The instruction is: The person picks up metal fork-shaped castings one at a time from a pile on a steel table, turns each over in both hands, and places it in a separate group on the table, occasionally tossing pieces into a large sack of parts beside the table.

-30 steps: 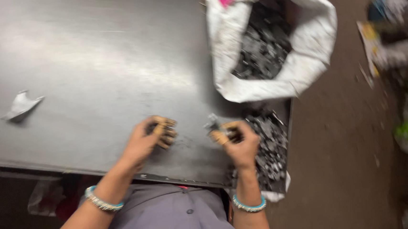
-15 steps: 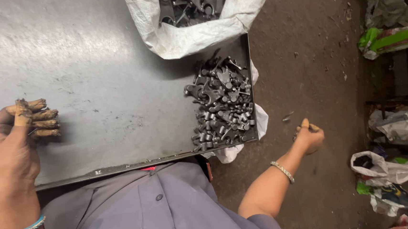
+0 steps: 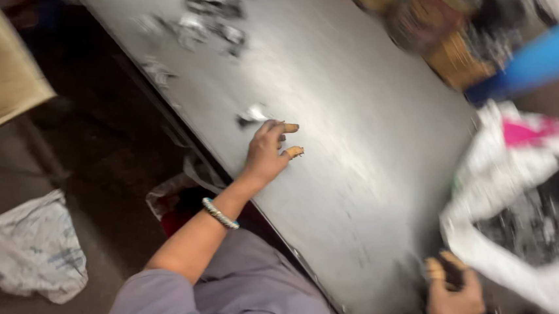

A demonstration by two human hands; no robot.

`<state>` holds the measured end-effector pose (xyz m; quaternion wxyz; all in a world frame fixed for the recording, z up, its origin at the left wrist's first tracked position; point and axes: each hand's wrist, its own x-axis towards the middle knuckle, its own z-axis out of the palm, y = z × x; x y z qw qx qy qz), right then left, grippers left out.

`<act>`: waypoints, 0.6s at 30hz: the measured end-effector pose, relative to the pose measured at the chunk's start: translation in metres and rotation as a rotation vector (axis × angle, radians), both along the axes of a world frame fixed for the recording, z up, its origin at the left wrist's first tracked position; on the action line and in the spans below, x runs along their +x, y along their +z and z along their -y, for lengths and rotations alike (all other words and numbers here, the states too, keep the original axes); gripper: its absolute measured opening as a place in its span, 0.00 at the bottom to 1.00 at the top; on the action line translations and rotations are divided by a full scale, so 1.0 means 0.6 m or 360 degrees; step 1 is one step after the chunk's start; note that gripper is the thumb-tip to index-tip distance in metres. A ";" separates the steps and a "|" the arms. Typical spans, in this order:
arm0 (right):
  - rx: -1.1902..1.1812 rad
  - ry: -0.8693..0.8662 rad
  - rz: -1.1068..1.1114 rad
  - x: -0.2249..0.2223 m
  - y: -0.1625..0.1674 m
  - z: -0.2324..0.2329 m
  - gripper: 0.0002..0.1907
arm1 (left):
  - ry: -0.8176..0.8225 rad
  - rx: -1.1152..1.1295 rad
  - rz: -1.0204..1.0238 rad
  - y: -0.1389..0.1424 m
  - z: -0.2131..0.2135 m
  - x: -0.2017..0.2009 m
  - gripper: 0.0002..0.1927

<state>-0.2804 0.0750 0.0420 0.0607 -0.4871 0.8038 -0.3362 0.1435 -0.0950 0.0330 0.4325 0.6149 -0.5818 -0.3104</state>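
- Grey steel under the left hand (image 3: 265, 157): palm down on the counter (image 3: 359, 171), fingers spread and flat, taped tips showing, nothing in the grip.
- Just ahead of those fingers lies a small crumpled scrap (image 3: 250, 116), close but apart, not touched.
- Right hand (image 3: 453, 295) sits low at the counter's near edge, fingers curled together around something dark; the blur hides it, so I cannot tell whether it truly clamps a part.
- That hand is right beside the white sack (image 3: 514, 226), mouth open, dark metal parts (image 3: 533, 224) heaped inside.
- Further off, a loose scatter of parts (image 3: 217, 10) at the far end of the counter, and a blue bar (image 3: 535, 60) past a blurred box.
- On the floor to the left, a crumpled white bag (image 3: 30, 246).
- Risk, as I judge it: the view is swinging fast, so the right hand works half unseen; a loosely held part could slip off the near edge to the floor.
- The sack sags at the counter's corner; a tug on its rim could spill the heap.
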 end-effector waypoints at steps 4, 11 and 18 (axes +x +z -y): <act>0.0141 0.0931 -0.0600 0.103 0.008 0.143 0.42 | 0.0503 -0.0396 0.0427 0.010 0.060 0.105 0.33; 0.1114 0.0546 -0.0900 0.156 -0.031 0.253 0.60 | 0.1040 -0.0150 0.0767 0.039 0.161 0.343 0.37; 0.1073 0.0588 -0.0971 0.148 -0.046 0.282 0.54 | 0.0654 -0.0098 0.0844 0.049 0.219 0.403 0.41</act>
